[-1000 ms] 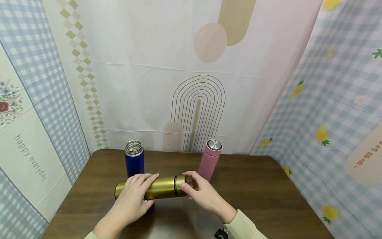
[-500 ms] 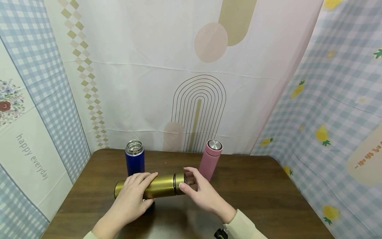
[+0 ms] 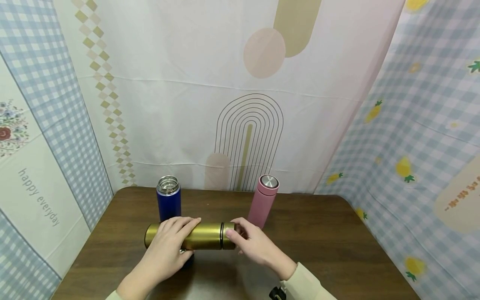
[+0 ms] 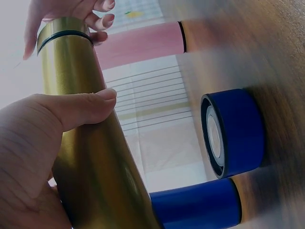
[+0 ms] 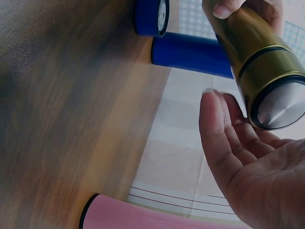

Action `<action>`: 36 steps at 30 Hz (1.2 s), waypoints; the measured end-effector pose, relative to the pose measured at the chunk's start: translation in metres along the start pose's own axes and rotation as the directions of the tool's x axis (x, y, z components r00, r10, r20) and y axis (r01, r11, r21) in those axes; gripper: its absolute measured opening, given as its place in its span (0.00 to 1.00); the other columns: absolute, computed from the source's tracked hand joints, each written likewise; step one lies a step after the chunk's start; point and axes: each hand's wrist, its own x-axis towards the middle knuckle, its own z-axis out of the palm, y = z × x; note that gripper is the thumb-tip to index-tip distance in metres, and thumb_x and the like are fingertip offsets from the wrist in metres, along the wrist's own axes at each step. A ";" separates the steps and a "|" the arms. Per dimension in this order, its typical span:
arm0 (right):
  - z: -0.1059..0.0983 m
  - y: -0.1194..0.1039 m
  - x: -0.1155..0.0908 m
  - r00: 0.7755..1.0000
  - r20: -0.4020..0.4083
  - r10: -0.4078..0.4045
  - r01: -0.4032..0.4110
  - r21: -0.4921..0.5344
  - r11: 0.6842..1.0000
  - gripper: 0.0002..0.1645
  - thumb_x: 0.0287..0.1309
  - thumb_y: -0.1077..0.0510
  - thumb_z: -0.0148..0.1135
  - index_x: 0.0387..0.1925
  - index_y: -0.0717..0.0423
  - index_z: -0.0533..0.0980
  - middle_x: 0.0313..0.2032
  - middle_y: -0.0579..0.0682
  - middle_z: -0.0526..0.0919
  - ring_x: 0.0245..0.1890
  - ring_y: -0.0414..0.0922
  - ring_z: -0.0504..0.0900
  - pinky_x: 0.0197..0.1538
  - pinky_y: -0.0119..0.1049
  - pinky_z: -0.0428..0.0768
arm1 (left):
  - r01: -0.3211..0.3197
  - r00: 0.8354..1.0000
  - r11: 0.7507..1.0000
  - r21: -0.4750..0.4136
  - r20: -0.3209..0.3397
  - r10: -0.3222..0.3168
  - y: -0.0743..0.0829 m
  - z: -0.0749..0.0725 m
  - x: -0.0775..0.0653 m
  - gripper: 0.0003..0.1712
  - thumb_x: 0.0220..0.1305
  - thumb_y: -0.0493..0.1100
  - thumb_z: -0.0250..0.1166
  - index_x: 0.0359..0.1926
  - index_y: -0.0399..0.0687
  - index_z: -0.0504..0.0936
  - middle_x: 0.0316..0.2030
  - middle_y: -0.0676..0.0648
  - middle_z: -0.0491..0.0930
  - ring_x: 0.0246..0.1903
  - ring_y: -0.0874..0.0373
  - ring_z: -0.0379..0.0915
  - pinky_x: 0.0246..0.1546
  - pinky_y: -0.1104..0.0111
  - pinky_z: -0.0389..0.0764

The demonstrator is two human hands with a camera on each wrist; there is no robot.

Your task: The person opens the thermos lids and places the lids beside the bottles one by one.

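Observation:
A gold thermos [image 3: 204, 236] lies on its side in the air above the table, its lid end to the right. My left hand [image 3: 165, 248] grips its body, with the thumb [image 4: 90, 109] across the side in the left wrist view. At the lid [image 3: 228, 236], my right hand [image 3: 258, 246] has its thumb and fingers around the rim. The right wrist view shows the lid's silver top [image 5: 281, 106] and the bent fingers beside it. Behind the thermos stands a blue thermos [image 3: 168, 204] without its lid, its steel mouth uncovered.
A pink thermos [image 3: 263, 202] with a silver-topped lid stands behind my right hand. The blue lid [image 4: 240, 131] rests on the wooden table [image 3: 318, 250] near the blue thermos, mostly hidden under my left hand in the head view. Patterned cloths hang at the back and sides.
The gold thermos's lid end rose slightly, then came down, so it now lies nearly level. My right hand's fingers spread at the lid, then closed in again. The left hand keeps its grip.

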 end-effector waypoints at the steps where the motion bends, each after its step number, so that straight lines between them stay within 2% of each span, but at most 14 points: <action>1: 0.000 0.000 0.000 1.000 0.002 0.003 -0.003 0.000 1.000 0.28 0.65 0.37 0.53 0.57 0.50 0.70 0.33 0.46 0.78 0.26 0.42 0.80 0.28 0.37 0.81 | -0.002 1.000 1.000 -0.001 0.000 0.002 0.000 0.000 0.000 0.48 0.34 0.43 0.81 0.63 0.50 0.74 0.52 0.50 0.75 0.53 0.49 0.68 0.52 0.50 0.67; 8: -0.001 0.001 -0.001 1.000 -0.021 -0.024 0.023 -0.036 0.999 0.26 0.59 0.36 0.60 0.53 0.44 0.72 0.35 0.44 0.79 0.31 0.41 0.79 0.34 0.35 0.80 | 0.004 1.000 1.000 -0.005 0.012 -0.003 0.001 -0.001 0.000 0.48 0.35 0.42 0.81 0.63 0.49 0.73 0.52 0.49 0.75 0.53 0.49 0.68 0.53 0.50 0.66; 11: -0.002 0.001 -0.001 0.998 -0.024 -0.064 0.063 -0.036 0.997 0.26 0.58 0.38 0.63 0.54 0.41 0.72 0.39 0.43 0.78 0.34 0.42 0.78 0.37 0.35 0.79 | 0.013 1.000 1.000 -0.004 0.023 -0.013 0.000 -0.001 -0.001 0.49 0.35 0.42 0.81 0.64 0.49 0.73 0.52 0.49 0.75 0.53 0.49 0.68 0.54 0.50 0.66; 14: -0.002 0.002 -0.002 0.992 -0.011 -0.123 0.122 -0.019 0.992 0.29 0.56 0.40 0.66 0.57 0.42 0.70 0.42 0.44 0.76 0.35 0.42 0.79 0.38 0.35 0.80 | 0.031 0.998 1.000 0.000 0.048 -0.031 -0.003 -0.001 -0.002 0.49 0.36 0.42 0.81 0.64 0.50 0.73 0.52 0.49 0.75 0.53 0.49 0.68 0.54 0.50 0.67; 18: -0.001 0.002 -0.004 0.979 0.011 -0.202 0.202 -0.026 0.979 0.35 0.57 0.42 0.67 0.62 0.45 0.66 0.45 0.44 0.75 0.37 0.41 0.79 0.39 0.38 0.82 | 0.042 0.996 0.999 0.016 0.077 -0.043 -0.006 -0.005 -0.003 0.49 0.35 0.41 0.81 0.64 0.52 0.73 0.52 0.48 0.75 0.54 0.48 0.68 0.54 0.48 0.67; 23: -0.001 0.001 -0.006 0.958 0.015 -0.287 0.288 -0.067 0.955 0.36 0.57 0.47 0.68 0.64 0.45 0.64 0.50 0.43 0.71 0.42 0.39 0.77 0.43 0.36 0.80 | 0.020 0.994 0.999 0.037 0.107 -0.024 -0.011 -0.014 -0.001 0.49 0.36 0.41 0.80 0.64 0.50 0.72 0.52 0.46 0.76 0.53 0.46 0.68 0.54 0.48 0.67; 28: -0.003 0.003 -0.005 0.927 -0.038 -0.372 0.360 -0.174 0.916 0.36 0.55 0.53 0.71 0.62 0.45 0.64 0.54 0.43 0.67 0.43 0.37 0.74 0.44 0.33 0.79 | 0.095 0.987 0.993 0.065 0.124 -0.103 -0.023 -0.028 -0.005 0.48 0.36 0.40 0.81 0.63 0.45 0.72 0.51 0.43 0.77 0.52 0.45 0.70 0.54 0.46 0.67; 31: -0.004 0.006 -0.005 0.936 -0.067 -0.346 0.332 -0.165 0.929 0.36 0.53 0.55 0.72 0.61 0.46 0.64 0.52 0.43 0.68 0.41 0.37 0.76 0.44 0.34 0.80 | 0.146 0.982 0.988 0.060 0.115 -0.152 -0.029 -0.034 -0.009 0.47 0.37 0.40 0.80 0.64 0.45 0.72 0.52 0.43 0.77 0.52 0.44 0.70 0.54 0.45 0.66; 36: -0.002 0.011 -0.004 0.964 -0.079 -0.255 0.246 -0.106 0.963 0.36 0.53 0.52 0.72 0.60 0.47 0.65 0.48 0.43 0.70 0.41 0.40 0.77 0.44 0.37 0.80 | 0.171 0.979 0.985 0.026 0.109 -0.173 -0.029 -0.037 -0.010 0.47 0.39 0.41 0.80 0.64 0.44 0.71 0.52 0.42 0.76 0.53 0.43 0.69 0.54 0.44 0.66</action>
